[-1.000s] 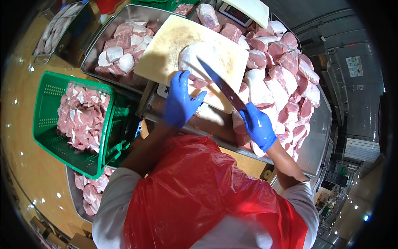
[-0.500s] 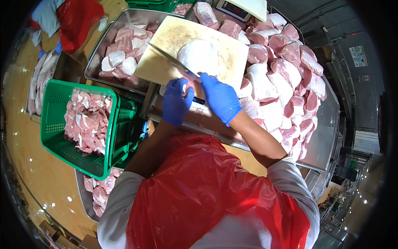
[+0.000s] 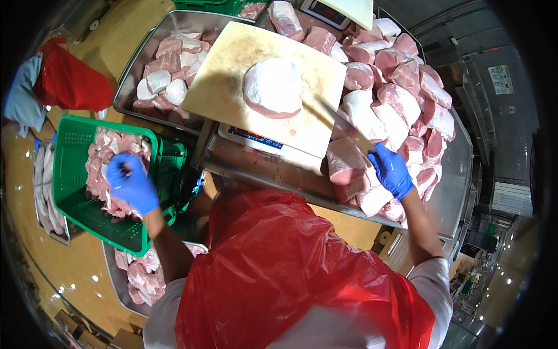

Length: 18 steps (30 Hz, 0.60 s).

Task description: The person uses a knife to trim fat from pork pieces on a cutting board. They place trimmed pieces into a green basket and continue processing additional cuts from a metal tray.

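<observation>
My right hand (image 3: 392, 170), in a blue glove, grips a knife (image 3: 347, 127) over the meat pile at the right of the board. The knife's blade points up and left towards the board's edge. A rounded pork piece (image 3: 273, 87) with a white fat top lies on the pale cutting board (image 3: 224, 64), untouched by either hand. My left hand (image 3: 132, 183), also gloved in blue, is over the pink meat trimmings (image 3: 110, 145) in the green basket (image 3: 93, 231). Its thumb and fingers curl into a ring; whatever they pinch, if anything, cannot be made out.
A scale (image 3: 250, 137) shows under the board. Large pork pieces (image 3: 401, 110) are heaped on the right of the metal table. A metal tub (image 3: 131, 87) of cut pieces stands behind the basket; another tub (image 3: 120, 291) is below it. A person in a red apron (image 3: 70, 81) is at far left.
My left hand has gone from the board to the basket at the left. My right hand has carried the knife right, off the board. The pork piece now lies with its cut pink side showing.
</observation>
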Available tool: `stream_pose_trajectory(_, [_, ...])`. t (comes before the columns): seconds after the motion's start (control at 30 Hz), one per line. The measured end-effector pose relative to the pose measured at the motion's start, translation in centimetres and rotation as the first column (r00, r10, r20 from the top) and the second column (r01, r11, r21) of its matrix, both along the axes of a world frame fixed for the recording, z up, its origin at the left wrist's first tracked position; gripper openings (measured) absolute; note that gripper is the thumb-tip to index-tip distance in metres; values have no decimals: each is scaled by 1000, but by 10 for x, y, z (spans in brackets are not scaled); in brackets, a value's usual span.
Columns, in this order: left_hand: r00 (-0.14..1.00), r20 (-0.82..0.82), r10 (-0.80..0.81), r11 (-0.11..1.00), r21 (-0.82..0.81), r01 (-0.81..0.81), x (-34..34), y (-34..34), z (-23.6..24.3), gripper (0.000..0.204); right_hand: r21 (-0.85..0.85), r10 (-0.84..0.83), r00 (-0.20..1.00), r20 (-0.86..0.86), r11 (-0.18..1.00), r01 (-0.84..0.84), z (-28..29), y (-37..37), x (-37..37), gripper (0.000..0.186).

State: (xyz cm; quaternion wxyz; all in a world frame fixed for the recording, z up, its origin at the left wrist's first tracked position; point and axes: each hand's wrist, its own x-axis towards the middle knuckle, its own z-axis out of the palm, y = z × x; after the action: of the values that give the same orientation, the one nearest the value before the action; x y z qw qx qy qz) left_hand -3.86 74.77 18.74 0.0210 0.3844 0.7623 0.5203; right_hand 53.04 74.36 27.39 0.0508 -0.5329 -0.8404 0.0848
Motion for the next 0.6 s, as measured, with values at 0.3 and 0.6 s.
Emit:
stream_pose_trajectory(0.3, [621,-247,-744,641,-1,767,125,66,-4,38,-519,-500,333,-800,854,34,-62,102,-104,38])
stream_pose_trajectory(0.6, [396,307,-865,461,178,869,150,193,-33,44,-596,-595,106,-797,745,-300,-64,81,-184,39])
